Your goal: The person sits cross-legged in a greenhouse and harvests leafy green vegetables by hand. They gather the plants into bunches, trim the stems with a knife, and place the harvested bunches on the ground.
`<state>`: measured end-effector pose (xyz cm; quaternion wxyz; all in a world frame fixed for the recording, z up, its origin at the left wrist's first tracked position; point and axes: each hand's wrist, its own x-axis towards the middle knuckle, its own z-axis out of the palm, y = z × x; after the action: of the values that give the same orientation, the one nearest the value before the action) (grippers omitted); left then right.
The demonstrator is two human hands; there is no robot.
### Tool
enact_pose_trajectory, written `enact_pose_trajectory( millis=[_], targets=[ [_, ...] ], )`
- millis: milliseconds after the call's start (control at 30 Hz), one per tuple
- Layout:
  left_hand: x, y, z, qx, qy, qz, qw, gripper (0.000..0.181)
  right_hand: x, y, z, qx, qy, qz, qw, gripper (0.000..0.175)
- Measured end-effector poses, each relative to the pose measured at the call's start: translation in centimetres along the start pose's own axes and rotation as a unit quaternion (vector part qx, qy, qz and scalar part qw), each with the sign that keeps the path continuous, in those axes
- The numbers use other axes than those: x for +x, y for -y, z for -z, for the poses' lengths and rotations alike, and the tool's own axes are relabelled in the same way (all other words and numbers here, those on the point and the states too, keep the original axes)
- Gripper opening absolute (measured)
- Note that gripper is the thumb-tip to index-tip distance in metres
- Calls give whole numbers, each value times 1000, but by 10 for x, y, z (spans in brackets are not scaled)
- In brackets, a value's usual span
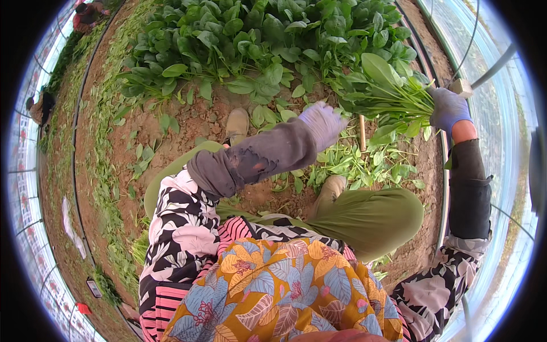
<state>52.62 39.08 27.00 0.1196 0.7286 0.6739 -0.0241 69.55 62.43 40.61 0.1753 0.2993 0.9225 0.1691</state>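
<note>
My right hand [451, 107], in a purple-blue glove, grips a bunch of leafy greens that look like spinach [397, 92] by the stems. The leaves point left, towards the middle of the view. My left hand [323, 125], in a pale purple glove, hovers before me, left of the bunch. Its fingers look curled and slightly blurred, so I cannot tell whether they hold anything. Just right of it stands out a slim wooden handle [363, 133] among loose leaves [376, 160]; whatever it is fixed to is hidden.
A dense spinach bed [265, 38] grows ahead on brown soil [192, 115]. Clear plastic sheeting [508, 141] and a metal pole [500, 66] border the right side. A black hose [76, 111] runs along the left. Two people [85, 19] crouch at the far left.
</note>
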Motion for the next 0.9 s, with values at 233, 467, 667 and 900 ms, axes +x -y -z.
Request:
enact_pose_trajectory(
  millis=[233,467,667,900],
  targets=[
    [-20,-25,54,-243,-359,-77,898,122,-74,80,74,-81,-81,128,985,34],
    [-42,-28,46,-569,-322,-33,756,132,-83,147,105,-51,-102,188,975,61],
    [-73,22,34,-653,-212,39,726,88,-85,145,108,220,-206,230,925,79],
    [-112,63,48,-807,-72,23,585,57,-47,155,28,693,-132,172,688,114]
  ],
)
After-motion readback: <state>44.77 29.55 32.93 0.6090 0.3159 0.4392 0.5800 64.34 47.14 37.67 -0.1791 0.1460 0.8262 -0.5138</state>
